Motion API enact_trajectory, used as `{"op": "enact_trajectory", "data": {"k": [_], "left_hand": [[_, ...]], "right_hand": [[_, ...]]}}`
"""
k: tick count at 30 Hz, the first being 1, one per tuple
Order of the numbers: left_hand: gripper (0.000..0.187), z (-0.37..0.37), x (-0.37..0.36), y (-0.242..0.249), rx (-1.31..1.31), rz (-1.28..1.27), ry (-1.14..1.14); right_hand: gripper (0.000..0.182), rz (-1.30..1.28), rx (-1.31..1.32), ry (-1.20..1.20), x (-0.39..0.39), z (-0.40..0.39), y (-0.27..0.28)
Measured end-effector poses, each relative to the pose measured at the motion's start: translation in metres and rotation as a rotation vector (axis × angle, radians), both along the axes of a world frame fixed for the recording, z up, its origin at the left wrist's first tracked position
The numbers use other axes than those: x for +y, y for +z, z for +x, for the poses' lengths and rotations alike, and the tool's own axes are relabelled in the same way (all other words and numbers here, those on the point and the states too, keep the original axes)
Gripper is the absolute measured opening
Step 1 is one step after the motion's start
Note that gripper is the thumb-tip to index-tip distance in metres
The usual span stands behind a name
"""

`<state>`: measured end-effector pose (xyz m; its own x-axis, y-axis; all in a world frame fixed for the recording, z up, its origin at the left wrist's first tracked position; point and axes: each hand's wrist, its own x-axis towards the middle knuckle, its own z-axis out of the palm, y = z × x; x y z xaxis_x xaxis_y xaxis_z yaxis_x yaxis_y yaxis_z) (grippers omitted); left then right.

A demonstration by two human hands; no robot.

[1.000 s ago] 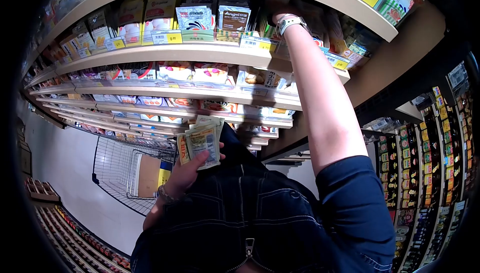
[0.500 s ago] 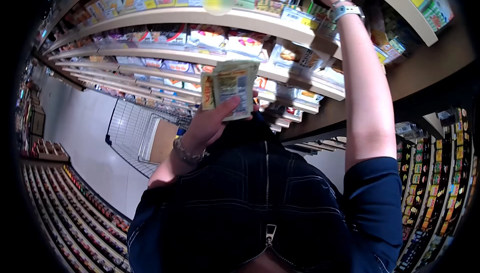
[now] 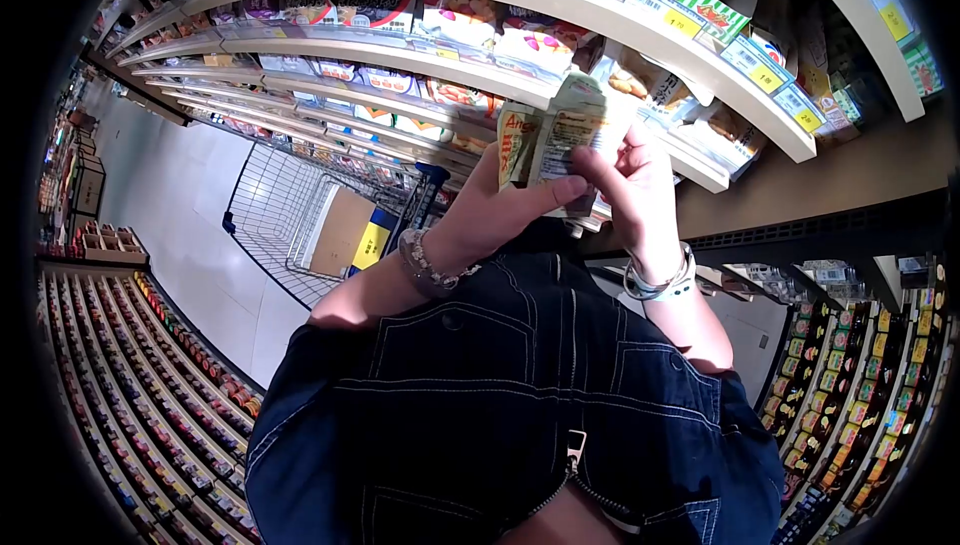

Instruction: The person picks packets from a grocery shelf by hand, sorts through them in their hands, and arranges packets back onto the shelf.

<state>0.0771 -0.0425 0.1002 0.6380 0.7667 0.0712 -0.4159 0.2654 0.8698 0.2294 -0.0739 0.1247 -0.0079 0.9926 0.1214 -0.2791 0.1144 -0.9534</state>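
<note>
In front of my chest, my left hand [image 3: 485, 207] is closed round a small stack of flat printed food packets. The front packet [image 3: 572, 135] is pale green with dense small text and stands upright, its top edge bent. Behind it on the left, a yellowish packet [image 3: 514, 140] with red lettering sticks out. My right hand [image 3: 642, 190] pinches the right side of the front packet, thumb across its face and the other fingers partly hidden behind. Both hands are near the edge of a shelf [image 3: 660, 150] of bagged foods.
Tiered shelves with price tags [image 3: 765, 63] and packaged foods [image 3: 455, 20] curve across the top. A wire shopping cart [image 3: 275, 210] stands on the aisle floor [image 3: 205, 235] at left, a cardboard piece [image 3: 338, 233] inside. More stocked shelves [image 3: 140, 405] flank both sides.
My right hand has come down from the upper shelf to the packets and now grips them too. My left hand and the packets have moved right in view.
</note>
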Motion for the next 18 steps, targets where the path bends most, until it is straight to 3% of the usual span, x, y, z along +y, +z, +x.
{"op": "enact_trajectory", "data": {"k": [2, 3, 6, 7, 12, 18], "left_hand": [[0.032, 0.0, -0.002, 0.002, 0.061, 0.028, -0.017], [0.03, 0.002, -0.004, 0.002, -0.049, -0.164, -0.022], [0.029, 0.0, -0.007, 0.007, -0.094, -0.369, -0.037], [0.029, 0.0, -0.002, -0.001, 0.037, -0.305, 0.012], [0.028, 0.002, -0.006, -0.009, 0.045, -0.146, 0.096], [0.032, -0.005, -0.006, -0.007, 0.286, 0.105, 0.075]], "right_hand": [[0.033, -0.04, 0.025, -0.002, 0.001, 0.009, -0.005], [0.029, -0.044, 0.089, 0.028, 0.0, 0.014, -0.01], [0.029, -0.059, 0.236, 0.007, -0.006, 0.017, -0.015], [0.029, -0.053, 0.262, -0.023, -0.007, 0.017, -0.018], [0.029, -0.064, 0.45, -0.156, -0.009, 0.025, -0.03], [0.034, -0.004, 0.307, -0.085, -0.011, 0.031, -0.023]]}}
